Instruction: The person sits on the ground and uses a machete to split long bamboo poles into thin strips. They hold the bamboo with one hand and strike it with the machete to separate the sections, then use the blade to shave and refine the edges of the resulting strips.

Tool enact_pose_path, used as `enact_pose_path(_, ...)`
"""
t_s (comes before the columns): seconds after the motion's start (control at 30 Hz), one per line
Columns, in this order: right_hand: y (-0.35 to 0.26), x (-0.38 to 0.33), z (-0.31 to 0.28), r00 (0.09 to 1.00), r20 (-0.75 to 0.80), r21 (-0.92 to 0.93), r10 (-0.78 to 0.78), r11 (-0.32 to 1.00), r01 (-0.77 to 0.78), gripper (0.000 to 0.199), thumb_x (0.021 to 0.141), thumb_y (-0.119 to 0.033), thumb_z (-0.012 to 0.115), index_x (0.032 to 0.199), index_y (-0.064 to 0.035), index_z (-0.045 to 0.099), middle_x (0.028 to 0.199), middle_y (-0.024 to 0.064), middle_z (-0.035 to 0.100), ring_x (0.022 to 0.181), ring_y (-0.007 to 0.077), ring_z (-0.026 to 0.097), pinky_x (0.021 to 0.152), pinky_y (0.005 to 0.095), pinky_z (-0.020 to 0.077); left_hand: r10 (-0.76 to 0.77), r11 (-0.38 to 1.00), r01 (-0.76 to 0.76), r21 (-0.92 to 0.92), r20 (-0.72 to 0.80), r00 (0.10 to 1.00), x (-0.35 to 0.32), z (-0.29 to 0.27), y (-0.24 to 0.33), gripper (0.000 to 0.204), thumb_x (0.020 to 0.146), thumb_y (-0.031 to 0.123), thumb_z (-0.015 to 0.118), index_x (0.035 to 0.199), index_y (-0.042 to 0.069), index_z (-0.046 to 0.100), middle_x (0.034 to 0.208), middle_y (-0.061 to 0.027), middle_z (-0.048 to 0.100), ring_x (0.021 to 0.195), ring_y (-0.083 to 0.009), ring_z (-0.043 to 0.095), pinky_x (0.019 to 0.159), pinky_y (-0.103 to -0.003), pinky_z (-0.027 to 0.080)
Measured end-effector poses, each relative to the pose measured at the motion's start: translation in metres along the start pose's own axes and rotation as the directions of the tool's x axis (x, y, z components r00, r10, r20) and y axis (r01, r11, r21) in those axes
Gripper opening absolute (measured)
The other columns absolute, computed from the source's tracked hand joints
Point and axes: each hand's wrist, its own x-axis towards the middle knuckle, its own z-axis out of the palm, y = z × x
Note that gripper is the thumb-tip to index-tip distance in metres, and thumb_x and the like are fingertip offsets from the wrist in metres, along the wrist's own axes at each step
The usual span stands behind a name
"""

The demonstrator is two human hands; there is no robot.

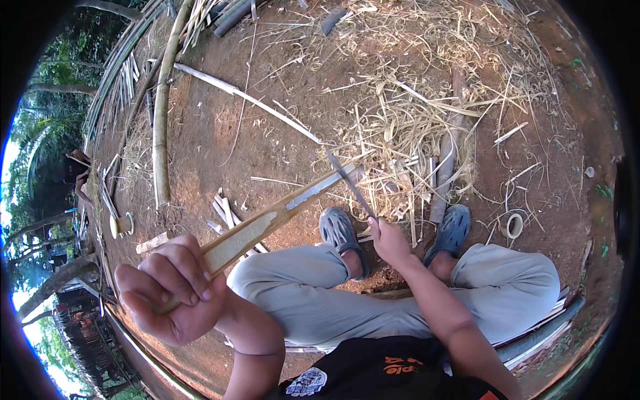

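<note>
My left hand (170, 287) is wrapped round the near end of a split bamboo strip (248, 235), which slants up and away to the right. Its upper face is pale, with patches of lighter inner surface. Toward the strip's far end, a knife (355, 189) with a long dark blade lies across it and appears to touch it. The knife's handle is hidden in my right hand (390, 241), closed round it in front of my shoes.
Curly bamboo shavings (393, 127) cover the dirt ahead. A long bamboo pole (162, 127) lies at the left, and a thin pale stick (247, 99) crosses the ground. A short bamboo ring (512, 225) sits right of my right shoe (453, 230). Cut strips (547, 333) lie beside my right leg.
</note>
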Motion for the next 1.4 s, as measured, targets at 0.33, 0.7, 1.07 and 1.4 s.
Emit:
enact_pose_path(0.33,-0.040,-0.005,-0.007,0.994,-0.039,-0.026,-0.103,0.994,0.102,0.039,0.102,-0.034,0.044,0.090,0.0008,0.057,0.066,0.0247,0.061,0.063,0.0455,0.061,0.059,0.0537,0.0482,-0.053,0.999,0.053,-0.014,0.005,0.999,0.008,0.000,-0.015,0.034,0.104,0.029,0.038,0.072,0.015,0.035,0.045,0.0020,0.036,0.034,-0.0069,0.032,0.041,-0.022,0.026)
enact_pose_path(0.7,-0.028,0.000,0.002,0.999,0.009,0.012,-0.040,0.999,0.040,0.039,0.103,-0.032,0.043,0.089,0.0023,0.055,0.065,0.0244,0.060,0.063,0.0447,0.061,0.059,0.0529,0.0482,-0.101,0.995,0.101,-0.016,-0.021,0.995,0.011,0.003,-0.010,0.034,0.103,0.027,0.037,0.071,0.015,0.035,0.048,0.0014,0.033,0.035,-0.0075,0.027,0.046,-0.024,0.024)
enact_pose_path(1.07,-0.036,0.008,-0.025,0.999,0.013,-0.028,-0.034,0.999,0.034,0.033,0.100,-0.027,0.052,0.087,0.0025,0.056,0.068,0.0239,0.061,0.063,0.0445,0.061,0.057,0.0526,0.0462,-0.083,0.997,0.082,0.011,0.060,0.995,0.018,-0.005,-0.020,0.038,0.103,0.035,0.042,0.071,0.016,0.036,0.043,0.0032,0.041,0.032,-0.0053,0.038,0.039,-0.020,0.028)
enact_pose_path(1.4,0.001,0.027,-0.010,1.000,0.010,-0.103,0.028,0.994,-0.027,0.039,0.101,-0.029,0.049,0.081,0.0034,0.060,0.067,0.0272,0.061,0.064,0.0435,0.063,0.057,0.0526,0.0487,-0.053,0.997,0.059,-0.047,0.131,0.990,0.014,-0.007,-0.022,0.040,0.100,0.033,0.052,0.068,0.017,0.035,0.041,0.0050,0.042,0.031,-0.0029,0.040,0.033,-0.018,0.022)
